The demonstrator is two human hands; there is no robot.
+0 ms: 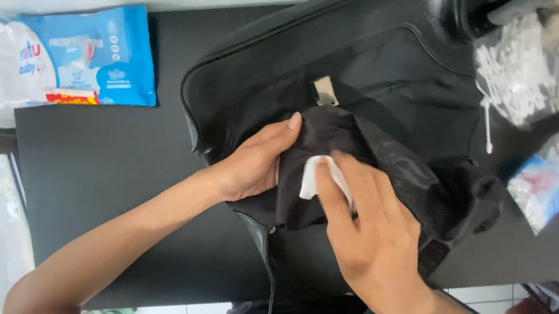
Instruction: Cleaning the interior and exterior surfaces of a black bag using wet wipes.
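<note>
A black leather bag [381,71] lies on a black table [103,168]. Its dark inner lining [393,167] is pulled out over the front of the bag. My left hand [252,165] grips the lining's left edge, thumb on top, holding it flat. My right hand [367,235] presses a small white wipe [309,180] against the lining with its fingers. A metal clasp [326,90] shows on the bag just above the lining.
A blue and white pack of wet wipes [69,58] lies at the table's far left. A clear bag of cotton swabs [519,70] and another clear packet [547,184] lie at the right. Tiled floor shows below the table edge.
</note>
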